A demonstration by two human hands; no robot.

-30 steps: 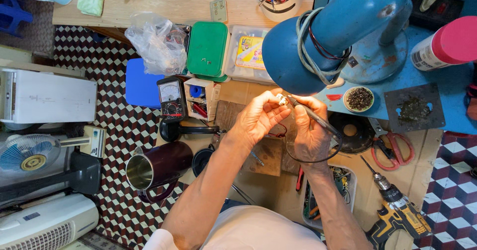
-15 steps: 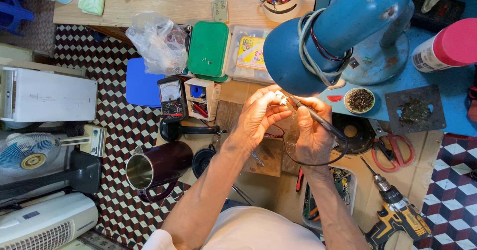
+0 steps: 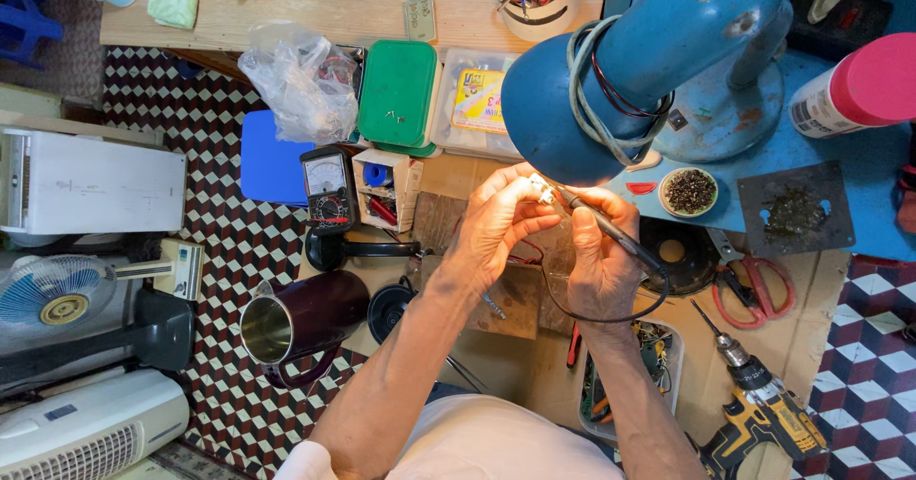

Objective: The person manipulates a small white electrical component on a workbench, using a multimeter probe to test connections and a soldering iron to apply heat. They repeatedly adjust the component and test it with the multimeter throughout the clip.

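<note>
My left hand (image 3: 496,227) pinches a small white part (image 3: 542,191) with thin wires under the blue lamp head (image 3: 611,79). My right hand (image 3: 596,251) grips a black soldering iron (image 3: 611,232), its tip meeting the white part. The iron's black cord loops down below my right wrist. Both hands hover over a worn wooden board (image 3: 506,299) on the workbench.
An analog multimeter (image 3: 327,189), a green box (image 3: 398,93) and a clear parts box (image 3: 477,98) sit to the left. Red-handled scissors (image 3: 749,284), a yellow drill (image 3: 763,408) and a dish of scrap (image 3: 689,191) lie right. A dark metal kettle (image 3: 296,323) stands lower left.
Both hands stay together under the lamp; the fingers have shifted only slightly around the white part and the iron.
</note>
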